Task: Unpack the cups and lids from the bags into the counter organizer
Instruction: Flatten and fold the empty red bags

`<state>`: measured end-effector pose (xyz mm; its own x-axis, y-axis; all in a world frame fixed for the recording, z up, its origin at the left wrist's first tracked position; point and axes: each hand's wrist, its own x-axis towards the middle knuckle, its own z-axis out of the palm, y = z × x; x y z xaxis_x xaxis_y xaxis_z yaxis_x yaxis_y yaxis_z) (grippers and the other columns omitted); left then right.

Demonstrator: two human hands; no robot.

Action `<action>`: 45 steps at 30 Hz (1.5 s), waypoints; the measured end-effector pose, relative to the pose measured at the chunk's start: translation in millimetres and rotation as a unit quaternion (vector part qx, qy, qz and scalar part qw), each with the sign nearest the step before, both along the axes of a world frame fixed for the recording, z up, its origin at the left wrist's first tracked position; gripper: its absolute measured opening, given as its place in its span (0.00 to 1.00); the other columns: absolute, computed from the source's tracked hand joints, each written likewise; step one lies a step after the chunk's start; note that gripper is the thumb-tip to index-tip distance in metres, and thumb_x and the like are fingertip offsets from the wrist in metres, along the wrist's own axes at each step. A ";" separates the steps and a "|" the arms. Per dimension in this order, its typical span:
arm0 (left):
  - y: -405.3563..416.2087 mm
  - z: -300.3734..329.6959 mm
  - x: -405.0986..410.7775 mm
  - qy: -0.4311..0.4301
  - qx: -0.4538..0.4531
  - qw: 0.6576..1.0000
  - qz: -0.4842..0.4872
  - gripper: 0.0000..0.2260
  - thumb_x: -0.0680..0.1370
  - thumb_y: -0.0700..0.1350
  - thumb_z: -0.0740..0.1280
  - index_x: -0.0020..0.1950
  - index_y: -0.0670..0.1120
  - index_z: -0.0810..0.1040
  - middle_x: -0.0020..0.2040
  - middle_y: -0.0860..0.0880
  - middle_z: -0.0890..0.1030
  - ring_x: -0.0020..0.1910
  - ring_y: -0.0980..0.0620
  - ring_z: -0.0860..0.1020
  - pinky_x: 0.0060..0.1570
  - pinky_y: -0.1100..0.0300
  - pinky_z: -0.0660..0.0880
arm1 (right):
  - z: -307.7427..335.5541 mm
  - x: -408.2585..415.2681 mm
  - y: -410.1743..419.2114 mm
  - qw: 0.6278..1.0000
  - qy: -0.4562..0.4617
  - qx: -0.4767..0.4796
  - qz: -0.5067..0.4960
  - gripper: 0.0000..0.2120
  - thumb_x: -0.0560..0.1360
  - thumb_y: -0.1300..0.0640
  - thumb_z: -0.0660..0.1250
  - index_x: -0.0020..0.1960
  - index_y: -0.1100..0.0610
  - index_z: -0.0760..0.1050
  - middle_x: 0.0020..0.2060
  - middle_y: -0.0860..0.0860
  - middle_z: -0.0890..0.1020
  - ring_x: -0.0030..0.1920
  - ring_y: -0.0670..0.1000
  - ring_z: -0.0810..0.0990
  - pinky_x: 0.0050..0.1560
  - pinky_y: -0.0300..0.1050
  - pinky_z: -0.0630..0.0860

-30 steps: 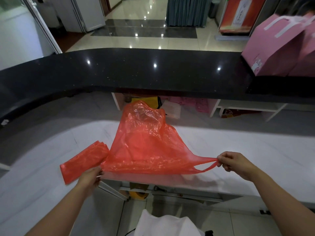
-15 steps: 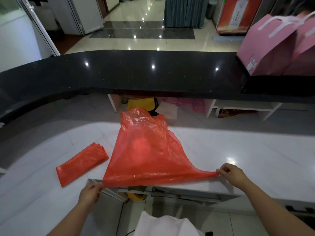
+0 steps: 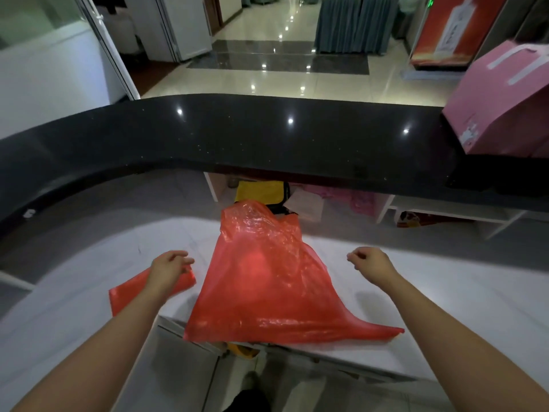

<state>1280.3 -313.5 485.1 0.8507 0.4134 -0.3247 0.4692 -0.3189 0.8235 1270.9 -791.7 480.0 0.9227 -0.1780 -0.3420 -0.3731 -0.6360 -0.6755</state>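
Two red plastic bags lie on the white counter [image 3: 445, 292]. One red bag [image 3: 267, 281] is spread nearly flat in the middle, its crumpled far end rising a little toward the counter's back edge and its near edge reaching the counter's front edge, where one drawn-out corner points toward the right. Nothing can be seen inside it through the thin film, though the plastic is too glossy to be sure. A folded red bag [image 3: 121, 295] lies to its left, near the front edge, apart from the spread one.

Neither hand holds either bag. The left hand [image 3: 167, 270] hovers above the far end of the folded bag, fingers loosely curled; whether it touches the plastic cannot be told. The right hand [image 3: 370, 263] hangs over bare counter to the right of the spread bag, fingers also loosely curled around nothing.

Behind the white counter a raised black ledge [image 3: 267, 138] curves across the view, with a pink box [image 3: 502, 102] on its right end. Below the ledge, open shelves [image 3: 439, 208] hold a yellow item and pink packets.
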 end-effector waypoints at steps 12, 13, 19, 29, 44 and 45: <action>-132.8 74.8 136.3 -0.228 0.224 0.860 -0.399 0.11 0.82 0.47 0.62 0.58 0.49 0.83 0.55 0.53 0.82 0.55 0.54 0.77 0.57 0.57 0.75 | 25.2 94.7 128.3 0.983 0.072 0.135 -0.100 0.25 0.74 0.38 0.69 0.35 0.61 0.78 0.31 0.53 0.80 0.29 0.51 0.69 0.26 0.40 0.64; -140.5 75.0 141.6 -0.223 0.230 0.846 -0.426 0.11 0.82 0.47 0.62 0.57 0.48 0.83 0.54 0.52 0.83 0.55 0.53 0.77 0.56 0.55 0.76 | 24.6 97.2 136.1 0.983 0.053 0.143 -0.102 0.20 0.74 0.43 0.71 0.35 0.59 0.77 0.30 0.53 0.77 0.29 0.51 0.69 0.26 0.40 0.64; -191.7 73.5 171.5 -0.067 0.322 0.803 -0.496 0.24 0.77 0.67 0.62 0.38 0.47 0.79 0.36 0.49 0.80 0.37 0.48 0.79 0.32 0.55 0.74 | 24.4 69.1 166.5 0.973 -0.217 -0.056 -0.049 0.04 0.73 0.63 0.69 0.40 0.59 0.77 0.36 0.51 0.78 0.37 0.51 0.76 0.38 0.45 0.69; -195.4 55.2 175.3 0.061 0.264 0.797 -0.541 0.18 0.79 0.48 0.68 0.30 0.47 0.74 0.24 0.53 0.72 0.25 0.52 0.71 0.28 0.61 0.65 | 13.2 33.7 122.5 0.979 -0.187 0.053 -0.068 0.13 0.80 0.56 0.67 0.40 0.60 0.81 0.35 0.50 0.81 0.38 0.48 0.79 0.42 0.47 0.75; -174.9 58.9 158.5 0.103 0.027 0.906 -0.409 0.17 0.84 0.52 0.62 0.37 0.48 0.76 0.29 0.54 0.70 0.28 0.54 0.67 0.35 0.58 0.65 | 3.2 59.5 91.0 0.977 -0.046 -0.072 0.197 0.22 0.75 0.48 0.68 0.68 0.40 0.70 0.53 0.43 0.74 0.48 0.45 0.76 0.45 0.44 0.75; -175.3 58.9 159.6 0.100 0.022 0.905 -0.413 0.16 0.84 0.51 0.61 0.39 0.47 0.76 0.34 0.53 0.72 0.33 0.54 0.70 0.39 0.56 0.67 | 1.1 59.7 91.2 0.968 -0.058 -0.119 0.212 0.27 0.75 0.47 0.68 0.71 0.39 0.64 0.55 0.44 0.71 0.50 0.48 0.75 0.43 0.45 0.73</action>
<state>1439.9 -488.8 544.0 0.8015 -0.3205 -0.5049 0.1944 -0.6588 0.7268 1330.6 -700.4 481.2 0.9597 0.1641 -0.2280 0.0248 -0.8579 -0.5132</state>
